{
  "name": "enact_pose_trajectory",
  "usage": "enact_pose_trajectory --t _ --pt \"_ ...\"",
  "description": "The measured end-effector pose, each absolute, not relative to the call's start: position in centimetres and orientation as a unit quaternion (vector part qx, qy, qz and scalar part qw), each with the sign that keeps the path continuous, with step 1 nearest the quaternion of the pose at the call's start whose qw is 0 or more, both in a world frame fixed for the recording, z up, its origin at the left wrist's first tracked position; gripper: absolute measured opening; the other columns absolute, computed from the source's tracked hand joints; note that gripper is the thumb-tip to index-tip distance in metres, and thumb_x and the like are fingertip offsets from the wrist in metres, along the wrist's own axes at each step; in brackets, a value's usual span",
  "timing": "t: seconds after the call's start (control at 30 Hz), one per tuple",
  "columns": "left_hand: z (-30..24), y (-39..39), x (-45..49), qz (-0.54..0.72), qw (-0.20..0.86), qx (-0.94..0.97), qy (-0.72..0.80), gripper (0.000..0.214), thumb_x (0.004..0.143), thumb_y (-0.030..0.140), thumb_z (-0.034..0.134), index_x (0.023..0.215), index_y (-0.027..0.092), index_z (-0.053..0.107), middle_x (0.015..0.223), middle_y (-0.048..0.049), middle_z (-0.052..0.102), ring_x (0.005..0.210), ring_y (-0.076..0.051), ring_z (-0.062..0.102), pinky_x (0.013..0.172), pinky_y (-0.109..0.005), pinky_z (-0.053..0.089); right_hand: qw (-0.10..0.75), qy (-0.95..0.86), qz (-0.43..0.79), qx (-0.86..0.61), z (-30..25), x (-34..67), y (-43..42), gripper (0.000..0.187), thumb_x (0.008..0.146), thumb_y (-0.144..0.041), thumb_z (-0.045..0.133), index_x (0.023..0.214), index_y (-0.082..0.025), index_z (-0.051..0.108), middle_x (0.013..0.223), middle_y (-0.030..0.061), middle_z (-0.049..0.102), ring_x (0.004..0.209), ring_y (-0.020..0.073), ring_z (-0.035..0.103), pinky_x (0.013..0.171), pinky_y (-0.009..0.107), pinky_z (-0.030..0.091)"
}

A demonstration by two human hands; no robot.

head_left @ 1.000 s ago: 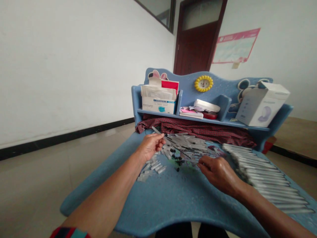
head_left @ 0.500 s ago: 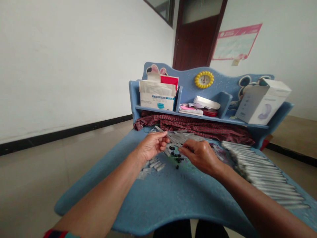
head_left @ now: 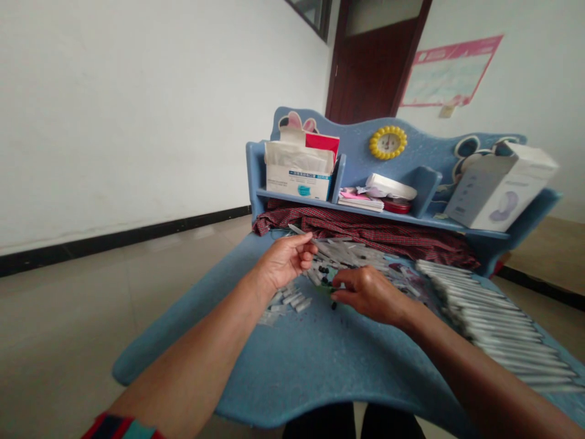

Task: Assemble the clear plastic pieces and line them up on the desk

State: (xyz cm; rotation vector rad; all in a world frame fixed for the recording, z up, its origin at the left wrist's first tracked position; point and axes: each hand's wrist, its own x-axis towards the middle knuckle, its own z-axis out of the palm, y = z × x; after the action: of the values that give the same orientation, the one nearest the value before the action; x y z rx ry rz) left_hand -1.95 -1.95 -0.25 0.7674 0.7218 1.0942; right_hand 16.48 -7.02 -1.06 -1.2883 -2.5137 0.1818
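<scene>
My left hand [head_left: 290, 261] is closed, pinching a slim translucent pen-like tube [head_left: 297, 229]; its pointed end sticks out to the upper left and the rest is hidden by the fingers. My right hand [head_left: 368, 294] is low over several small black plugs [head_left: 324, 270], thumb and forefinger a little apart, with nothing visible between them. Behind both hands spreads a heap of loose clear tube pieces [head_left: 350, 251]. Short clear pieces [head_left: 295, 299] lie below my left wrist.
The blue desk [head_left: 274, 366] has a raised shelf holding a mask box [head_left: 299, 177] and a tilted white box [head_left: 498, 189]. A checked cloth [head_left: 365, 230] lies along its back. A row of long pale tubes [head_left: 503, 329] lines the right side.
My right hand has shifted down among the black plugs, and its thumb and forefinger have parted. My left hand still holds the tube. The whole view has shifted slightly.
</scene>
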Motion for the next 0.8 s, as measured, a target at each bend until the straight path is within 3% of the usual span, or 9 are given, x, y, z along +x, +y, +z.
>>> enact_pose_trajectory --t 0.13,0.23,0.33,0.43,0.5,0.63,0.8 --pt "-0.2 -1.9 -2.1 0.497 0.721 0.357 0.326 0.012 0.073 0.018 0.059 0.064 0.01 0.056 0.053 -0.0034 0.058 0.038 -0.005 0.046 0.033 -0.014 0.032 0.07 -0.9 0.038 -0.429 -2.2 16.3 -7.1 0.012 0.075 -0.025 0.054 0.08 -0.021 0.064 0.072 0.0023 0.064 0.066 0.0142 0.056 0.056 0.023 0.032" --pt "-0.3 -1.9 -2.1 0.494 0.718 0.366 0.327 0.012 0.073 0.018 0.059 0.064 0.009 0.056 0.053 -0.0034 0.058 0.038 -0.005 0.046 0.034 -0.014 0.032 0.084 -0.899 0.047 -0.428 -2.7 16.2 -6.9 0.009 0.073 -0.02 0.055 0.073 -0.019 0.063 0.07 0.0029 0.064 0.066 0.0148 0.056 0.058 0.024 0.034" --pt "-0.3 -1.9 -2.1 0.494 0.714 0.371 0.329 0.012 0.073 0.018 0.059 0.064 0.01 0.056 0.054 -0.0036 0.059 0.039 -0.005 0.047 0.034 -0.014 0.032 0.177 -0.871 0.165 -0.428 -2.6 16.4 -6.6 0.01 0.073 -0.017 0.052 0.068 -0.017 0.061 0.06 -0.0004 0.059 0.055 0.0103 0.053 0.052 0.021 0.035" --pt "-0.3 -2.0 -2.1 0.497 0.711 0.371 0.331 0.013 0.073 0.018 0.059 0.064 0.01 0.056 0.054 -0.0036 0.059 0.039 -0.005 0.047 0.034 -0.015 0.033 0.324 -0.764 0.351 -0.432 -2.2 16.5 -6.2 0.011 0.074 -0.024 0.052 0.071 -0.016 0.058 0.051 -0.0032 0.055 0.04 0.0069 0.046 0.041 0.018 0.035" --pt "-0.3 -2.0 -2.0 0.498 0.71 0.371 0.331 0.013 0.073 0.018 0.059 0.064 0.01 0.056 0.054 -0.0035 0.059 0.038 -0.005 0.047 0.034 -0.015 0.033 0.421 -0.694 0.406 -0.419 -1.9 16.4 -6.1 0.015 0.072 -0.029 0.056 0.071 -0.015 0.057 0.05 -0.0029 0.055 0.037 0.007 0.045 0.037 0.018 0.036" --pt "-0.3 -2.1 -1.8 0.494 0.711 0.373 0.334 0.012 0.074 0.017 0.058 0.065 0.01 0.056 0.053 -0.0033 0.059 0.038 -0.005 0.046 0.034 -0.014 0.033 0.537 -0.641 0.391 -0.384 -1.7 15.8 -6.3 0.019 0.069 -0.032 0.062 0.072 -0.014 0.058 0.053 -0.0007 0.058 0.039 0.008 0.048 0.039 0.02 0.041" --pt "-0.5 -2.2 -1.6 0.486 0.713 0.377 0.336 0.012 0.074 0.017 0.058 0.065 0.01 0.056 0.055 -0.0037 0.06 0.039 -0.005 0.047 0.034 -0.014 0.033 0.58 -0.634 0.353 -0.37 -2.1 15.1 -6.4 0.017 0.07 -0.03 0.063 0.076 -0.014 0.06 0.056 -0.0008 0.058 0.041 0.0076 0.049 0.039 0.02 0.041"
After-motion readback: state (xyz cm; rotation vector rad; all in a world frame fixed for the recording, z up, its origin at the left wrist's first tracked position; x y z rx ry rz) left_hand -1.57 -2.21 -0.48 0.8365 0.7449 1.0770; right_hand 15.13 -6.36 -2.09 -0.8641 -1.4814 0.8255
